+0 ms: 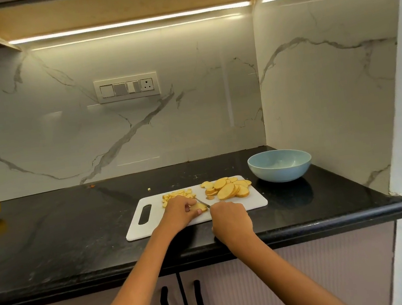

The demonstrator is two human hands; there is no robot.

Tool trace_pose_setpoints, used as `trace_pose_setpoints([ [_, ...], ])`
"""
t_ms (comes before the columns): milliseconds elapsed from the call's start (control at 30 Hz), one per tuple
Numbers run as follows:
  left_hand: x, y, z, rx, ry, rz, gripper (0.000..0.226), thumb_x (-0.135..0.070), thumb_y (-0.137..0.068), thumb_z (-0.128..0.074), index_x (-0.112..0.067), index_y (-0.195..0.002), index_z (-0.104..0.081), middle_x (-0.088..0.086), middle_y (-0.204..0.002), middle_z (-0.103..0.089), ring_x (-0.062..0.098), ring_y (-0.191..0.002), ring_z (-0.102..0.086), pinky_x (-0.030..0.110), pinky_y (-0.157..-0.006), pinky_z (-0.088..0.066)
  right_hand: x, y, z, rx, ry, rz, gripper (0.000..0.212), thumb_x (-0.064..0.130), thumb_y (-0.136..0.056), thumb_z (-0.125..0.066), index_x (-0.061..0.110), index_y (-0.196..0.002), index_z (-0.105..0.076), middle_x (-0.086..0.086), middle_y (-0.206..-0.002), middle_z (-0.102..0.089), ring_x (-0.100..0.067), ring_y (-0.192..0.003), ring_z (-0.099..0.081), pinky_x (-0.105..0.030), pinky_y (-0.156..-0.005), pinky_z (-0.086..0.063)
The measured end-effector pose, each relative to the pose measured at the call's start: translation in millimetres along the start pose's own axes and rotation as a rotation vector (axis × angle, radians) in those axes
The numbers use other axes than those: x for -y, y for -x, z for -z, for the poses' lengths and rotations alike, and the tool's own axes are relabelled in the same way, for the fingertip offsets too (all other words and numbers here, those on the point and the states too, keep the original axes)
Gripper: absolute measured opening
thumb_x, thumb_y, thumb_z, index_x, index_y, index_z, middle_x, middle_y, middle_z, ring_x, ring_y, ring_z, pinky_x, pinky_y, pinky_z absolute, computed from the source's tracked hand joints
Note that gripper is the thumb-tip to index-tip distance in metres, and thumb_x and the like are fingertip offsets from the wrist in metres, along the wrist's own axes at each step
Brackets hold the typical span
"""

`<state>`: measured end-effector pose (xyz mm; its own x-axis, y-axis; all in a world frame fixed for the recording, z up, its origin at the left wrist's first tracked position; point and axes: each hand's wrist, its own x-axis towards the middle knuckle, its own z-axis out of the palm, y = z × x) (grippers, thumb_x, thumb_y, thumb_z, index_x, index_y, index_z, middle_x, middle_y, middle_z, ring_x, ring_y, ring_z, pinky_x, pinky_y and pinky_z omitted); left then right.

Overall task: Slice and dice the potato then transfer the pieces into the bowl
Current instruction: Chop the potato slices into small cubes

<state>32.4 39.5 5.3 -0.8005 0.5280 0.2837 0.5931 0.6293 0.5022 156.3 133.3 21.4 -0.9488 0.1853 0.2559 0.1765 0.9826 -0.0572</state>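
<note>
Potato slice (200, 207) at frame centre on cutting board (255, 202), left hand (180, 210) fingers clamped on it. Right hand (230, 218) grips knife (201, 201). Slices (229, 188), diced pieces (176, 196) behind. Bowl (280, 165) right on counter (77, 232).

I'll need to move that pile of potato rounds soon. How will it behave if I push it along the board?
The potato rounds lean overlapped like fallen dominoes, so a push would probably fan them apart rather than move one block. Being flat discs, they likely slide, not roll. The white cutting board looks smooth, and fresh-cut faces may be slippery.
</note>
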Motion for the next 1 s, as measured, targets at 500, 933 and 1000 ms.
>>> trace_pose_setpoints([
  [500,-9.7,-0.7,10.6,0.088,-0.038,0.066,0.033,-0.025,-0.087,-0.064,-0.008,-0.116,-0.065,0.006,-0.116,-0.064,0.015,-0.099,-0.055,0.02,-0.08,-0.038,-3.2,5.8,-2.1,-0.015,-0.082,-0.065,0.028,0.019,-0.097,-0.047,0.01,-0.123,-0.053,-0.008,-0.113,-0.06,-0.02,-0.098,-0.06,-0.028,-0.082,-0.046],
  [933,-1.0,11.6,-4.7,-0.114,0.082,0.049,0.039,-0.021,-0.087,-0.064,-0.004,-0.122,-0.06,0.013,-0.119,-0.062,0.012,-0.093,-0.051,0.018,-0.079,-0.035,-0.4,4.2,-1.8,-0.024,-0.067,-0.046,0.026,0.018,-0.097,-0.046,0.008,-0.12,-0.054,-0.009,-0.113,-0.06,-0.021,-0.098,-0.06,-0.028,-0.08,-0.046],
  [1000,-0.4,12.3,-5.9,-0.123,0.091,0.051,0.038,-0.021,-0.087,-0.064,-0.004,-0.12,-0.061,0.012,-0.12,-0.062,0.017,-0.099,-0.054,0.018,-0.079,-0.035,-0.3,5.0,-2.0,-0.025,-0.083,-0.061,0.027,0.019,-0.097,-0.046,0.008,-0.121,-0.053,-0.009,-0.114,-0.059,-0.021,-0.099,-0.06,-0.029,-0.081,-0.046],
])
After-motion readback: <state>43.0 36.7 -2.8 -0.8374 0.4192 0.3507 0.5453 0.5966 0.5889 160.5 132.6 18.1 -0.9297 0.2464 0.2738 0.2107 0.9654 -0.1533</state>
